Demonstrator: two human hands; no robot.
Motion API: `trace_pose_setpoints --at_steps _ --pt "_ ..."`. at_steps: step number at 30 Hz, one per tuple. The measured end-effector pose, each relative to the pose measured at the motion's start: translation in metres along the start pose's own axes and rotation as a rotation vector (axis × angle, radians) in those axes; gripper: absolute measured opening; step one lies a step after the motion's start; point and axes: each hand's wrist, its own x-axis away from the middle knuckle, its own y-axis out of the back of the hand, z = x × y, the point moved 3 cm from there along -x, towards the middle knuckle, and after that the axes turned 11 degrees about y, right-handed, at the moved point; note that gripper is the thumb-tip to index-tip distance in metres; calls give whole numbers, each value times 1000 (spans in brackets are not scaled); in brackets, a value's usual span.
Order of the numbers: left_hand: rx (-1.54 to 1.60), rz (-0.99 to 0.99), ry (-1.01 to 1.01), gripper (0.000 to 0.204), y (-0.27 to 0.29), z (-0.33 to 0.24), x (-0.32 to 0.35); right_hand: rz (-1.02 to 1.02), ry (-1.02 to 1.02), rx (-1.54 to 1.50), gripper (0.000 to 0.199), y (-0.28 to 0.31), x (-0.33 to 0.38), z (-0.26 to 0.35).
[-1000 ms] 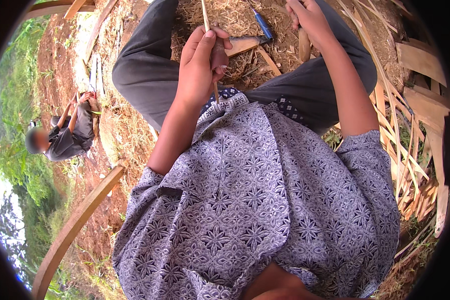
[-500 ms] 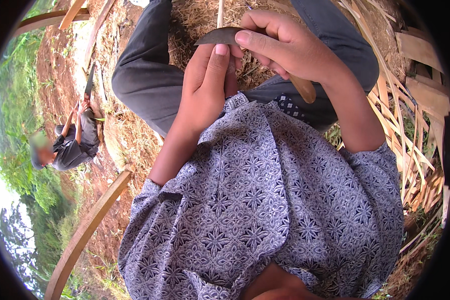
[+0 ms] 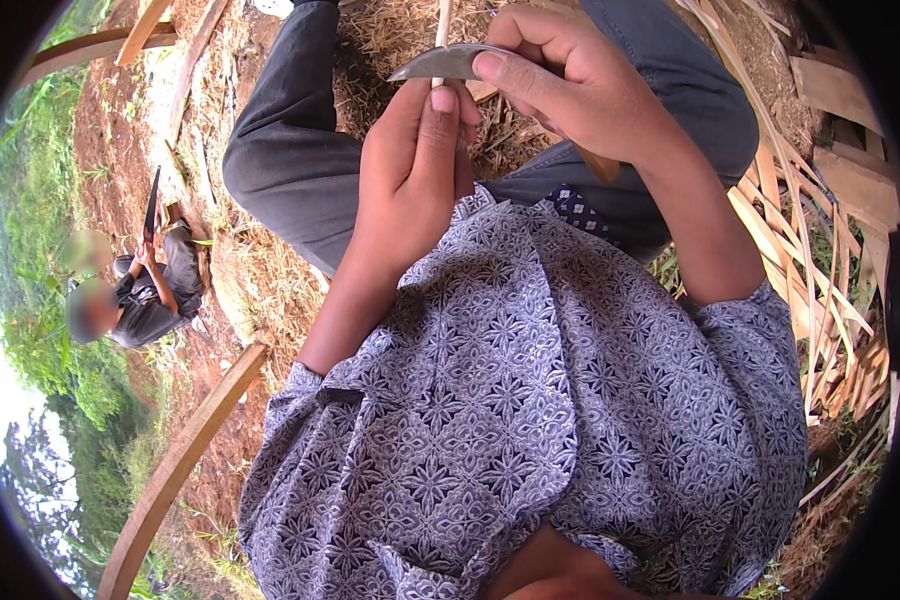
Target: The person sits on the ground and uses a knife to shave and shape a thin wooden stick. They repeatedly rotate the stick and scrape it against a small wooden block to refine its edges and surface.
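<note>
My left hand (image 3: 410, 160) is closed around a thin pale wooden stick (image 3: 443, 25), its thumb laid along the near end. The stick points away from me between my knees. In my right hand (image 3: 565, 85) is a knife with a curved dark blade (image 3: 435, 64), gripped with the thumb on the blade near its base. The blade lies across the stick, just beyond my left thumb tip. Below my right palm the knife's brown wooden handle shows in part; my fingers hide the rest.
Pale split wood strips (image 3: 795, 260) lie heaped at the right. At left, a wooden beam (image 3: 185, 465) curves up from the lower edge. A person (image 3: 160, 285) in dark clothes sits farther left, holding a long dark blade (image 3: 152, 205). Shavings (image 3: 385, 35) cover the ground.
The curved blade has moved slightly farther from me along the stick and tilted, its flat side now catching light. At left, the other person's long blade has swung up and leftward.
</note>
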Motion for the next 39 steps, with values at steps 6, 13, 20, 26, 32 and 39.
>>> trace_pose_setpoints --at_steps 6,13,20,26,32,39 --pt "22 53 -17 32 -3 -14 -1 -105 162 65 12 6 1 4" --pt "40 105 -35 34 -7 -22 -4 -186 113 42 13 18 7 9" --pt "63 93 -20 35 -15 -24 -3 -257 133 67 17 21 12 10" --pt "224 42 81 32 3 4 4 -776 228 -225 23 86 13 -1" --pt "251 -11 164 32 22 40 10 -1128 381 -30 22 115 32 40" --pt "227 25 158 30 4 26 2 -186 -40 -58 22 30 18 -9"
